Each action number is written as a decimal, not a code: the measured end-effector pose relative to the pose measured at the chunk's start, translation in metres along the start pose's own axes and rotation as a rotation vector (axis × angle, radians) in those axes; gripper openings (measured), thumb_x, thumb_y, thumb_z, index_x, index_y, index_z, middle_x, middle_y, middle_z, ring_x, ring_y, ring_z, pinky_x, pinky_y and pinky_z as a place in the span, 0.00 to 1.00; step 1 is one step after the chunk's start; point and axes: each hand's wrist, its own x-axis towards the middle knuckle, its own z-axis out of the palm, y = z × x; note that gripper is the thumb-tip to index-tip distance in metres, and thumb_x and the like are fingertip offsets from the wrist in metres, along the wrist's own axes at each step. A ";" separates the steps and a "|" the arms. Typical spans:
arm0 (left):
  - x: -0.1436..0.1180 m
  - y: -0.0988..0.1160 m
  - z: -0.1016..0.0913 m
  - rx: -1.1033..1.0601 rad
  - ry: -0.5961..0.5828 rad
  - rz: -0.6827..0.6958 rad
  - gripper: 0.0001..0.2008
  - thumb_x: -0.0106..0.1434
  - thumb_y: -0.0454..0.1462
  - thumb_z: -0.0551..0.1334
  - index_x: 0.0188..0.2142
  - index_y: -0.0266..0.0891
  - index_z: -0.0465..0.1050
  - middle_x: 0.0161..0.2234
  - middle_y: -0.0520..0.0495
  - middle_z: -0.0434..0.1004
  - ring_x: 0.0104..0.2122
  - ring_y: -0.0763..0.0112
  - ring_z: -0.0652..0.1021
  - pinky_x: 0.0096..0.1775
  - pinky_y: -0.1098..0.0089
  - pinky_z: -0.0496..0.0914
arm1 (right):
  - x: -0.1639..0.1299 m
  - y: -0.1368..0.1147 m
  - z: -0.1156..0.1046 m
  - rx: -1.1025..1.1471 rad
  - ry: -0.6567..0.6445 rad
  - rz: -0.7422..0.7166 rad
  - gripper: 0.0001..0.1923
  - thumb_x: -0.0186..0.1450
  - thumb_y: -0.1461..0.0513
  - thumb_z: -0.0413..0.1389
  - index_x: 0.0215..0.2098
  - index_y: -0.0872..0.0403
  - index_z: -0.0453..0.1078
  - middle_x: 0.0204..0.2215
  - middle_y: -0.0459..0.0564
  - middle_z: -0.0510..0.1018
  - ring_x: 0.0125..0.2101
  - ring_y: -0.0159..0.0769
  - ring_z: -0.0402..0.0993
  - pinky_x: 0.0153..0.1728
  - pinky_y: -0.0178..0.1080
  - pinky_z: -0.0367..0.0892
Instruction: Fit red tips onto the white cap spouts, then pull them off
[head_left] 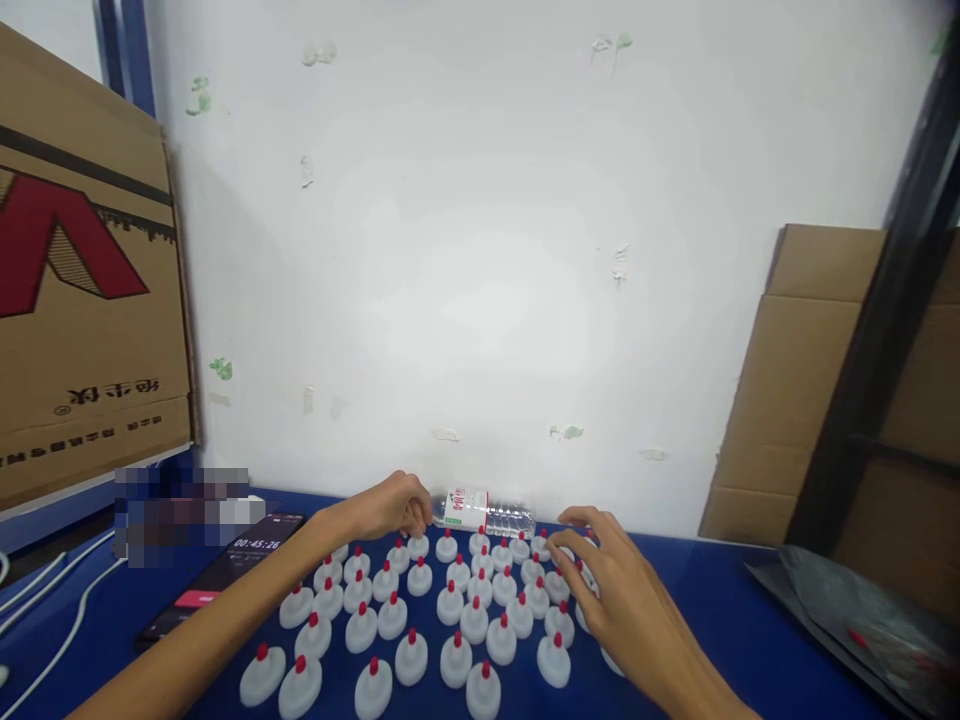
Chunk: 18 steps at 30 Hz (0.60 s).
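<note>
Red-tipped white bottles (411,662) stand in loose rows on the blue table (697,590), on the near side of the water bottle (495,514), which lies sideways by the wall (480,300). Just beside its left end, the left hand (401,503) has its fingers bent close together; whether they pinch anything cannot be told. Past its right end, the right hand (611,568) hangs over several, thumb and fingers apart.

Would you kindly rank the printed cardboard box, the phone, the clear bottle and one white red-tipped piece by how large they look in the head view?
Largest to smallest:
1. Printed cardboard box
2. Phone, partly behind the forearm
3. Clear bottle
4. White red-tipped piece
</note>
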 end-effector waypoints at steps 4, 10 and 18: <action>0.002 0.003 0.002 -0.002 0.000 -0.018 0.16 0.72 0.41 0.64 0.56 0.38 0.71 0.54 0.42 0.75 0.47 0.59 0.80 0.47 0.55 0.77 | 0.002 -0.003 -0.002 -0.003 -0.018 0.004 0.14 0.76 0.60 0.46 0.43 0.49 0.74 0.48 0.55 0.75 0.49 0.47 0.72 0.47 0.51 0.72; -0.004 0.020 0.004 0.089 0.049 -0.051 0.16 0.72 0.41 0.64 0.56 0.38 0.71 0.54 0.42 0.75 0.48 0.58 0.80 0.48 0.54 0.77 | 0.002 -0.004 -0.004 -0.021 0.020 -0.017 0.13 0.75 0.61 0.47 0.44 0.49 0.75 0.48 0.54 0.76 0.48 0.47 0.72 0.48 0.50 0.71; -0.002 0.035 0.008 0.196 0.084 -0.085 0.16 0.73 0.41 0.64 0.56 0.39 0.71 0.55 0.42 0.75 0.48 0.59 0.79 0.48 0.54 0.77 | 0.004 0.020 0.001 -0.066 0.119 0.069 0.14 0.75 0.58 0.48 0.41 0.51 0.76 0.42 0.54 0.80 0.43 0.48 0.74 0.47 0.51 0.68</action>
